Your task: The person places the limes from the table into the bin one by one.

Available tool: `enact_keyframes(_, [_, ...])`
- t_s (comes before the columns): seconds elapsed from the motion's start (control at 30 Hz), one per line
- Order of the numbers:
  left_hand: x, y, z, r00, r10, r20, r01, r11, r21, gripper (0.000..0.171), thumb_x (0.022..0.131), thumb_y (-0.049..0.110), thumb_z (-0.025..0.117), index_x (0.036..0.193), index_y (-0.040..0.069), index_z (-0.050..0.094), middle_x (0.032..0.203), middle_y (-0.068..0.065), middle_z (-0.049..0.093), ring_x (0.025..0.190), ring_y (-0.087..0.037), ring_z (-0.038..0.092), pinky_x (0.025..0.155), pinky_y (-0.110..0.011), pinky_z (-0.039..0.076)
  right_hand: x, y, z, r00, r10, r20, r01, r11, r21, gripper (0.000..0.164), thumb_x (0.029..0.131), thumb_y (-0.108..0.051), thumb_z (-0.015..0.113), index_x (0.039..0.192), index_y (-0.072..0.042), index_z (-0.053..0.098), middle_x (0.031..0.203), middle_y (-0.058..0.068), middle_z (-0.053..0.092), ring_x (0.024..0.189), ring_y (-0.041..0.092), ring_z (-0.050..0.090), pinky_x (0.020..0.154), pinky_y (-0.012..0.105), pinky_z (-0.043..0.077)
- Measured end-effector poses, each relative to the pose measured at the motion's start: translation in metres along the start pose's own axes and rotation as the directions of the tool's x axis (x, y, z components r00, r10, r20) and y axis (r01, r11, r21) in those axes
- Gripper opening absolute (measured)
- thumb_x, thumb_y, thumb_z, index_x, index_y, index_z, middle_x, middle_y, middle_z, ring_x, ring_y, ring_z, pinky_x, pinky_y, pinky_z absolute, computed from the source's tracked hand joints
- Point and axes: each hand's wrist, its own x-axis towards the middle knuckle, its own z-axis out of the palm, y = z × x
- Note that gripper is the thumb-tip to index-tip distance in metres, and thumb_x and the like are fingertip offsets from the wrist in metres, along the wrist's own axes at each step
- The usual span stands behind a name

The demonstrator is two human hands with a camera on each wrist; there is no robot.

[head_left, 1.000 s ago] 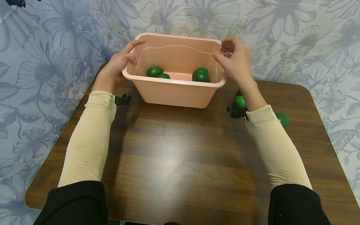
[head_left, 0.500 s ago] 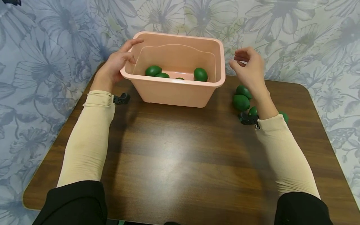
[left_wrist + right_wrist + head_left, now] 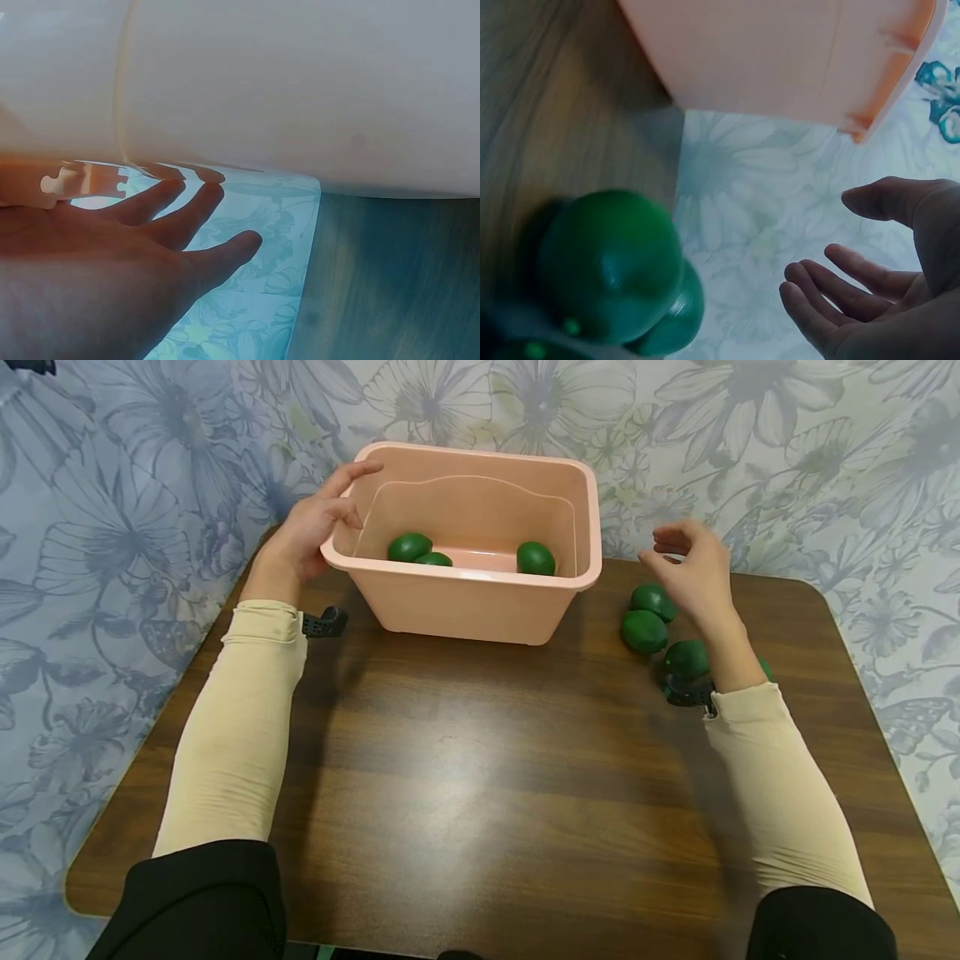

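A pink plastic tub (image 3: pixel 468 606) stands at the back of the wooden table (image 3: pixel 480 777) with three green egg-shaped fruits in it, two at the left (image 3: pixel 409 547) and one at the right (image 3: pixel 536 558). My left hand (image 3: pixel 318 522) rests on the tub's left rim, fingers straight over the edge; in the left wrist view its fingers (image 3: pixel 191 217) lie under the rim (image 3: pixel 82 180). My right hand (image 3: pixel 693 572) hovers empty, fingers loosely curled, above several green fruits (image 3: pixel 645 631) lying on the table right of the tub. The right wrist view shows these fruits (image 3: pixel 611 266) close below the hand (image 3: pixel 877 262).
A floral wall covering (image 3: pixel 787 460) rises right behind the table. The tub (image 3: pixel 780 56) stands near the table's back edge. The table's right corner (image 3: pixel 813 593) lies just beyond the loose fruits.
My right hand left the tub's right rim and moved right and down, over the loose fruits. A fruit inside the tub has shifted a little. The left hand stayed on the rim.
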Motion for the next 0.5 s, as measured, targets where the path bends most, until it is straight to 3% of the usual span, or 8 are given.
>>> enact_keyframes(0.17, [0.0, 0.001, 0.0, 1.0, -0.003, -0.01, 0.003, 1.0, 0.008, 0.082, 0.091, -0.011, 0.034, 0.155, 0.038, 0.048, 0.171, 0.002, 0.022, 0.14, -0.029, 0.038, 0.074, -0.029, 0.06, 0.0, 0.015, -0.005, 0.998, 0.036, 0.051, -0.032, 0.997, -0.072, 0.055, 0.101, -0.032, 0.067, 0.144, 0.0, 0.059, 0.146, 0.021, 0.061, 0.133, 0.037, 0.061, 0.112, 0.044, 0.05])
enact_keyframes(0.33, [-0.001, 0.0, 0.001, 1.0, 0.005, 0.001, -0.005, 1.0, 0.005, 0.083, 0.09, -0.012, 0.033, 0.156, 0.036, 0.047, 0.171, 0.0, 0.023, 0.137, -0.028, 0.04, 0.075, -0.029, 0.06, -0.001, 0.033, -0.006, 0.989, 0.097, 0.109, -0.085, 0.99, -0.11, 0.06, 0.102, -0.038, 0.065, 0.147, 0.0, 0.056, 0.149, 0.026, 0.058, 0.137, 0.043, 0.055, 0.118, 0.056, 0.039])
enact_keyframes(0.5, [-0.001, 0.0, 0.0, 1.0, 0.006, 0.01, -0.006, 1.0, -0.002, 0.083, 0.09, -0.012, 0.032, 0.157, 0.035, 0.046, 0.17, -0.002, 0.023, 0.133, -0.027, 0.042, 0.074, -0.029, 0.06, -0.001, 0.046, -0.002, 0.979, 0.141, 0.147, -0.124, 0.985, -0.122, 0.062, 0.101, -0.038, 0.066, 0.149, 0.0, 0.055, 0.149, 0.027, 0.057, 0.14, 0.045, 0.051, 0.117, 0.059, 0.038])
